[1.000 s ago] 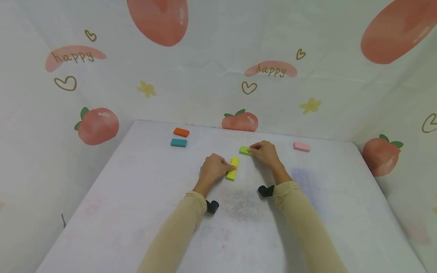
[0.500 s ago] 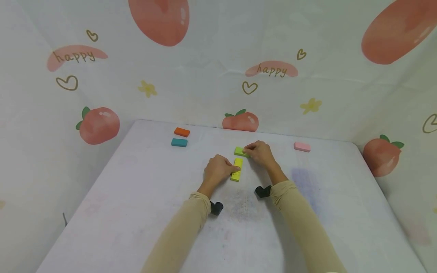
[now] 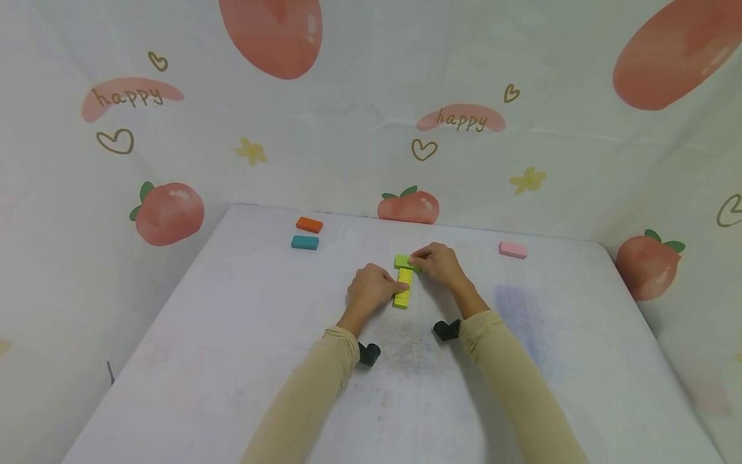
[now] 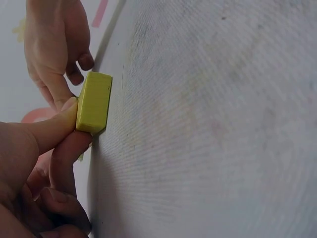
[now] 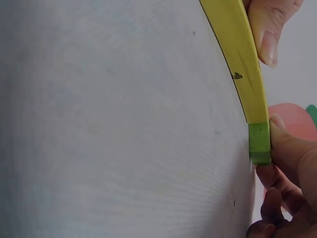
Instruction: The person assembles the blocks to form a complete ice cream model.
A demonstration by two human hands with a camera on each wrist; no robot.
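Thumb and fingers of my left hand (image 3: pixel 371 288) pinch a yellow block (image 3: pixel 401 301) that lies lengthwise on the table, pointing away from me. The thumb lies across its top, and the left wrist view shows its near end (image 4: pixel 94 104) close against the surface. My right hand (image 3: pixel 442 265) pinches the right end of a lime-green block (image 3: pixel 401 261), which lies crosswise at the yellow block's far end. Seen from the right wrist, the green block (image 5: pixel 259 141) meets the end of the yellow block (image 5: pixel 242 64). The fingers hide part of both blocks.
An orange block (image 3: pixel 310 225) and a teal block (image 3: pixel 304 243) lie at the back left of the white table (image 3: pixel 232 309). At the back right lies a pink block (image 3: pixel 513 250). A printed cloth wall (image 3: pixel 348 129) rises behind the table.
My right hand has slid the green block left and slightly nearer, up to the yellow block's far end. My left hand has shifted the yellow block slightly to the right.
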